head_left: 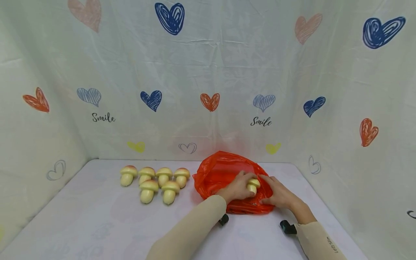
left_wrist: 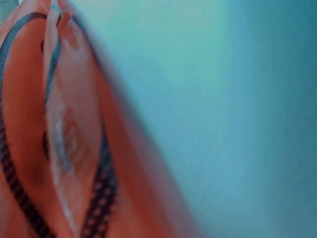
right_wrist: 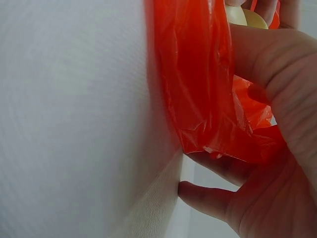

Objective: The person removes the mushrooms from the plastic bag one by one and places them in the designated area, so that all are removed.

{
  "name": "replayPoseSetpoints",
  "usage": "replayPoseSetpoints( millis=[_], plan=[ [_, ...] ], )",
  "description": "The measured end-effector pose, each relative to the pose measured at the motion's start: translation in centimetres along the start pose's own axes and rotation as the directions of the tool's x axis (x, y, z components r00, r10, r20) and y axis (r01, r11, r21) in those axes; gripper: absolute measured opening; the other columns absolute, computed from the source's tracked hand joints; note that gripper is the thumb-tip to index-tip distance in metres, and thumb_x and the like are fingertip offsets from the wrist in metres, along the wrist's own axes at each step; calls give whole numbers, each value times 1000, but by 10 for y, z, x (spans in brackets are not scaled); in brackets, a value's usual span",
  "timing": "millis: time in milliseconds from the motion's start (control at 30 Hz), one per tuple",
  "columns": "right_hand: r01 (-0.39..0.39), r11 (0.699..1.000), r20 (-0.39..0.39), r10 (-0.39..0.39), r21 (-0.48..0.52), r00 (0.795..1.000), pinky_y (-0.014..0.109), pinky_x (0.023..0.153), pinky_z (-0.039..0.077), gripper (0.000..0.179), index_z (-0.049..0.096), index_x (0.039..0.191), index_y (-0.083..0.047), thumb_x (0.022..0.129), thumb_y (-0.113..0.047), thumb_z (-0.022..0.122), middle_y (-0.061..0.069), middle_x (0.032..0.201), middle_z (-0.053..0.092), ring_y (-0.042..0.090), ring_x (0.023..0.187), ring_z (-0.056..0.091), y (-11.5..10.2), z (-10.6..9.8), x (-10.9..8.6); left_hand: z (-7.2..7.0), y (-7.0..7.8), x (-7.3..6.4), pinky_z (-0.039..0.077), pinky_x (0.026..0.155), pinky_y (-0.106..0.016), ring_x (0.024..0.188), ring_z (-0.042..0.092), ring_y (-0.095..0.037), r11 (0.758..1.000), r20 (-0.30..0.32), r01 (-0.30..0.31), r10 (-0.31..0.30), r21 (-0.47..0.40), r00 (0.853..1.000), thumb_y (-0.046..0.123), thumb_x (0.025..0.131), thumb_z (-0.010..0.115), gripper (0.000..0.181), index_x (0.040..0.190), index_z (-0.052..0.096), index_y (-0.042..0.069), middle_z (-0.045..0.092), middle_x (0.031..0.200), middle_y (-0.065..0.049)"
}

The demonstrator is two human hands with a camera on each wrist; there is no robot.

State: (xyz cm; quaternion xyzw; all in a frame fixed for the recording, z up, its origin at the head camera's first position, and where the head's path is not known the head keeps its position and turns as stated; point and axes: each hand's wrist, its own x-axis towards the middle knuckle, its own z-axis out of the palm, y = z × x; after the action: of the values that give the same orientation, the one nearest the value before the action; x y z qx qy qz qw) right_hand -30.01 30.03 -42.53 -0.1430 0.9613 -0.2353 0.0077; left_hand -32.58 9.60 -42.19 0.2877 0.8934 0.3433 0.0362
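Note:
A red plastic bag (head_left: 211, 171) lies on the table with its mouth spread open. My left hand (head_left: 238, 186) reaches into the mouth and grips a toy mushroom (head_left: 252, 184) with a yellowish cap and pale stem. At the bag's right side, my right hand (head_left: 282, 194) holds the rim between thumb and fingers. The right wrist view shows the red plastic (right_wrist: 193, 64) running between that hand's thumb and fingers, and part of the mushroom (right_wrist: 255, 20) at the top. Close up in the left wrist view is the bag's side (left_wrist: 74, 129), with dark printed lines.
Several more toy mushrooms (head_left: 163, 174) stand in two rows left of the bag on the white-covered table (head_left: 107, 216). A curtain (head_left: 182, 65) printed with hearts encloses the back and sides. Black wrist devices (head_left: 287, 227) stick out near both sleeves.

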Motion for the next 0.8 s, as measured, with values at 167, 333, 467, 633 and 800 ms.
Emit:
replayPoseSetpoints(
  millis=[167,333,467,633,800],
  plan=[
    [-1,1000,3,1,1,1000,57,91,45,95,33,148,-17,70,-36,84,15,136,40,35,120,44,0,0,0,3,0,0,45,72,-19,95,46,-8,1000,-6,-9,9,-9,1000,21,82,76,52,127,52,29,41,111,6],
    [-7,1000,5,7,1,1000,58,92,44,95,33,148,-17,70,-37,84,15,136,40,36,121,43,0,1,0,4,-1,1,45,73,-19,95,47,-7,999,-18,-14,13,-33,1000,20,81,77,52,127,53,28,41,110,6],
    [-12,1000,9,12,-3,1000,58,92,45,95,33,148,-17,70,-36,84,15,136,40,35,121,43,1,1,0,3,-1,1,46,74,-19,95,47,-7,999,-21,-13,12,-34,1000,20,81,77,51,126,53,29,42,111,7],
    [-11,1000,4,11,2,1000,57,91,46,95,33,148,-16,70,-34,84,15,136,40,35,121,43,2,2,0,-2,0,-2,46,72,-19,95,47,-8,999,-23,-12,11,-44,1000,19,81,77,53,127,53,28,42,112,6],
    [-11,1000,1,11,7,1000,57,91,46,95,33,148,-15,70,-34,84,15,136,40,36,121,43,1,1,1,-13,5,-10,47,71,-20,94,48,-9,997,-42,-25,22,-69,999,16,81,77,54,128,53,25,43,113,5]
  ],
)
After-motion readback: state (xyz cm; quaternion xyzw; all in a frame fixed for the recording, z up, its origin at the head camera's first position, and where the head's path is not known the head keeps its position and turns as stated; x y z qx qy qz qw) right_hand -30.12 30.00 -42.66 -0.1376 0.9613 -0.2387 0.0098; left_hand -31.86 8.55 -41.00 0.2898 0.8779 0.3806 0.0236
